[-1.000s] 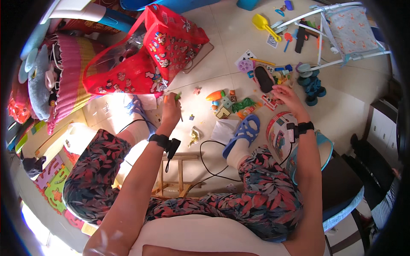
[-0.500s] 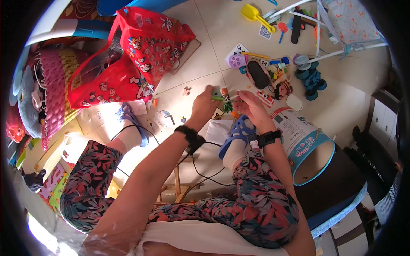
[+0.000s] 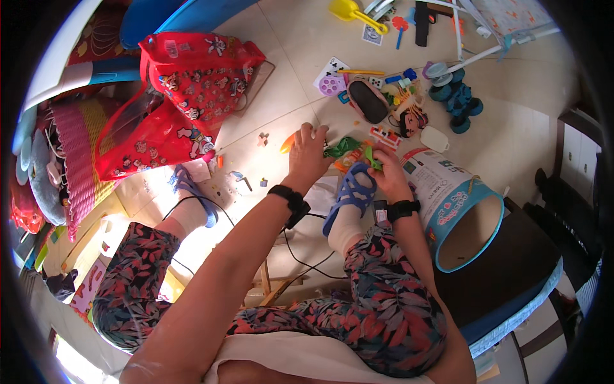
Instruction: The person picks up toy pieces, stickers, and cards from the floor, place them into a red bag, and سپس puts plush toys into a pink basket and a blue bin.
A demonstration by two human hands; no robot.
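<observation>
My left hand (image 3: 309,155) is over the floor with its fingers curled downward. An orange, rounded toy piece (image 3: 288,144) shows at its left side, and what lies under the fingers is hidden. My right hand (image 3: 389,171) is closed on a light green toy piece (image 3: 371,157), just above my blue sandal (image 3: 350,191). Between the hands sit a dark green toy piece (image 3: 345,146) and some orange pieces (image 3: 350,160), partly covered by each other.
Ahead are a dark-soled shoe (image 3: 368,101), a purple disc (image 3: 331,86), a doll's head (image 3: 411,121) and a teal toy vehicle (image 3: 457,102). A round tub (image 3: 470,237) lies tipped at right. A red bag (image 3: 192,96) stands at left; a black cord (image 3: 300,264) crosses below.
My hands have moved apart. The right hand has come down toward the sandal and now grips a light green piece. An orange piece now shows beside the left hand. The view has shifted slightly.
</observation>
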